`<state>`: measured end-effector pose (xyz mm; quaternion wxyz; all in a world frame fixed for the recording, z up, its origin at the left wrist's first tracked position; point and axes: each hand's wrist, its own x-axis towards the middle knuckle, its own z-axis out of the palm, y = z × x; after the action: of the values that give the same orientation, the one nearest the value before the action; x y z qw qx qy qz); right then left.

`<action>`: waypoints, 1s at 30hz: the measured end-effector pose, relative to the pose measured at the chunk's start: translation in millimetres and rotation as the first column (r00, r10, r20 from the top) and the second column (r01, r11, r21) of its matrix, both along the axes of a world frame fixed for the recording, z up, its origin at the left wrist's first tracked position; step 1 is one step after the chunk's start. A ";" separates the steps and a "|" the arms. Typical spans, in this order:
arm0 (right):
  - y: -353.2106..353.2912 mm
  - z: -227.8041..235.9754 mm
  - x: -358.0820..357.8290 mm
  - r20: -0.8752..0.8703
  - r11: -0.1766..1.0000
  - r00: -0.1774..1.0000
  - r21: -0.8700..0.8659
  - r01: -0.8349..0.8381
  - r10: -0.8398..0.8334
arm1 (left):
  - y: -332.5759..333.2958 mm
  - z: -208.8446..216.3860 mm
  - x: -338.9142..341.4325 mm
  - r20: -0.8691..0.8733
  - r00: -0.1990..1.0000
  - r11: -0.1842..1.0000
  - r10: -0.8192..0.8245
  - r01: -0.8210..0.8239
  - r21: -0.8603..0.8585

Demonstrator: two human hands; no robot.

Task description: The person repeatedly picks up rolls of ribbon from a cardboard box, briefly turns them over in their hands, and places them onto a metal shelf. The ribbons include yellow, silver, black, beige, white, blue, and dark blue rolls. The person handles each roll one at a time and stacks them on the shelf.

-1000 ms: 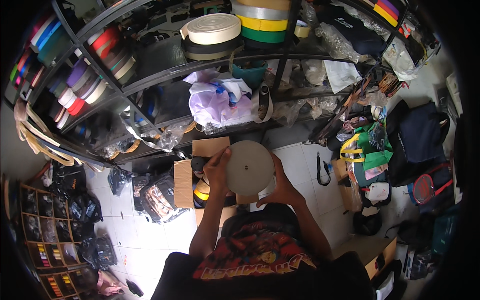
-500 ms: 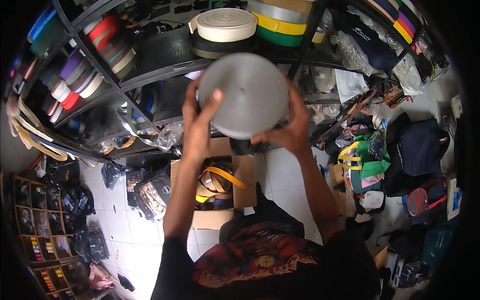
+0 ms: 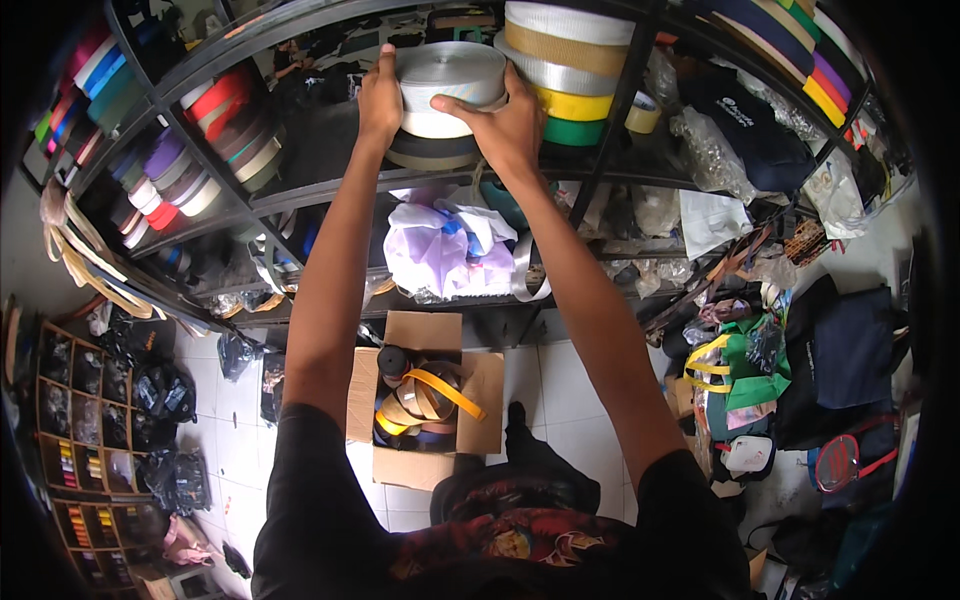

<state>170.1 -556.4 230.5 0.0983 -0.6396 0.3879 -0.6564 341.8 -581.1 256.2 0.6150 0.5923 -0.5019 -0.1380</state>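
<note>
A grey roll of webbing sits on top of a cream roll on the black shelf, with a dark roll beneath them. My left hand grips the grey roll's left side, thumb pointing up beside its rim. Around its right side my right hand is wrapped, the thumb lying across the front. Just right of that hand stands a stack of white, tan, silver, yellow and green rolls; the yellow roll and green roll are lowest.
An open cardboard box with webbing rolls and a yellow strap stands on the tiled floor below. Lilac fabric bulges from the lower shelf. Bags crowd the right side; a pigeonhole rack is at left.
The grey roll has gone from close before me to the shelf, onto the cream roll. Both arms now reach farther out. More of the floor box and the lilac fabric shows.
</note>
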 end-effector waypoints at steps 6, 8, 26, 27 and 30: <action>-2.7 -10.1 6.7 0.034 1.000 0.999 0.003 0.004 -0.004 | 19.4 6.7 -15.1 0.073 0.989 0.992 0.125 -0.126 0.006; -7.1 -13.3 9.8 0.031 0.998 0.999 -0.053 0.036 -0.035 | 18.9 2.1 -15.8 0.049 0.991 0.992 0.124 -0.123 -0.032; -5.6 -31.8 -6.2 -0.154 0.986 0.987 -0.154 -0.063 0.039 | 29.2 -34.7 -28.7 0.174 0.984 0.984 0.043 -0.012 -0.175; -6.9 -33.8 -7.5 -0.151 0.983 0.988 -0.174 -0.058 0.032 | 30.0 -36.0 -30.3 0.176 0.983 0.983 0.045 -0.013 -0.183; -8.7 -39.5 -1.7 -0.125 0.974 0.992 -0.221 -0.054 0.026 | 28.4 -37.9 -26.3 0.173 0.983 0.976 0.054 -0.015 -0.218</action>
<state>168.4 -565.1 191.0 0.0153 -0.6929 0.3039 -0.6537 315.5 -552.8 218.3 0.6308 0.5404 -0.5565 -0.0185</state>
